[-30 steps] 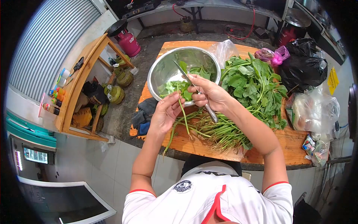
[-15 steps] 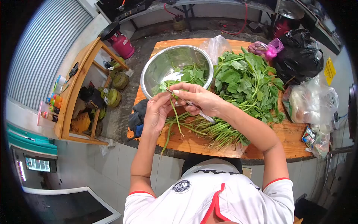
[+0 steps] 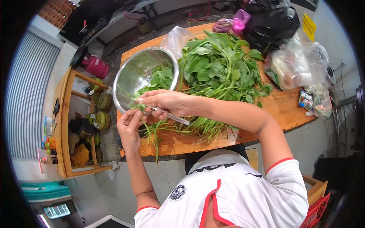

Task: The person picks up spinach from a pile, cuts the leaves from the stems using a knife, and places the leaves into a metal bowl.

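At the near edge of the steel bowl (image 3: 119,99), my left hand (image 3: 129,121) pinches a green stem (image 3: 145,123) that hangs down over the table. My right hand (image 3: 164,103) is closed around a small knife (image 3: 178,119), its fingertips close to my left ones at the top of the stem. Picked leaves (image 3: 161,78) lie inside the bowl. Right of the bowl spreads a large heap of leafy greens (image 3: 220,64), with its roots and stem ends (image 3: 213,127) toward me. A few loose stems rest under my hands.
A clear plastic bag (image 3: 176,41) lies behind the bowl. Black bags (image 3: 272,24), a pink bag (image 3: 240,22) and clear bags with contents (image 3: 292,70) line the wooden table's (image 3: 281,108) right side. A wooden shelf (image 3: 68,125) and a pink gas cylinder (image 3: 95,65) stand at left.
The view has turned, so the table and bowl appear further left and tilted. Both hands remain together by the bowl, still holding the stem and the knife.
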